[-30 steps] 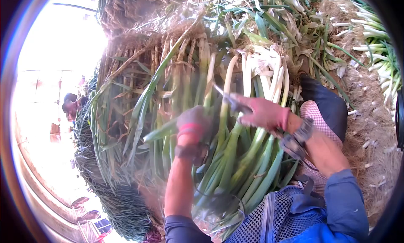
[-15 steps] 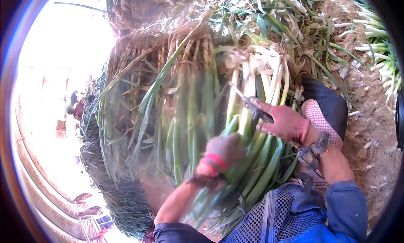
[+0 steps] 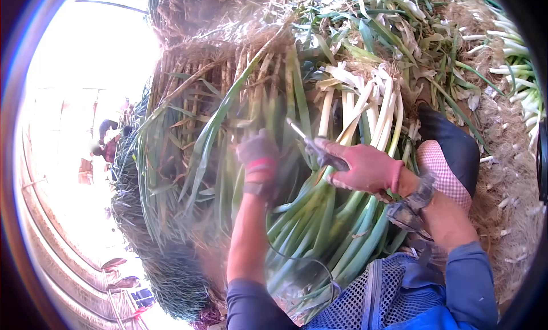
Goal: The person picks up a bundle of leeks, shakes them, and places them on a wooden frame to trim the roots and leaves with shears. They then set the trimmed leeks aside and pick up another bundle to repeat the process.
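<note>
My right hand [image 3: 365,167], in a pinkish-red work glove, is closed around an air blow gun [image 3: 326,154] with a dark body and a thin pale nozzle pointing up and to the left. Below that hand lies a bundle of green onions [image 3: 385,119] with bared white stems and long green leaves. My left hand [image 3: 257,150], in a greyish glove with a red cuff, reaches over untrimmed green onions [image 3: 228,79] with brown, dirty outer skins. Motion blur smears its fingers.
Loose peelings and leaves [image 3: 388,27] are heaped at the top. White-stemmed onions [image 3: 516,61] lie at the right edge, beside root-littered ground [image 3: 502,216]. A thin black hose [image 3: 311,260] loops near my lap. Another person [image 3: 108,141] is far left.
My left hand has moved left and up, off the white-stemmed bundle to the untrimmed onions. My right hand has shifted slightly left and down with the blow gun.
</note>
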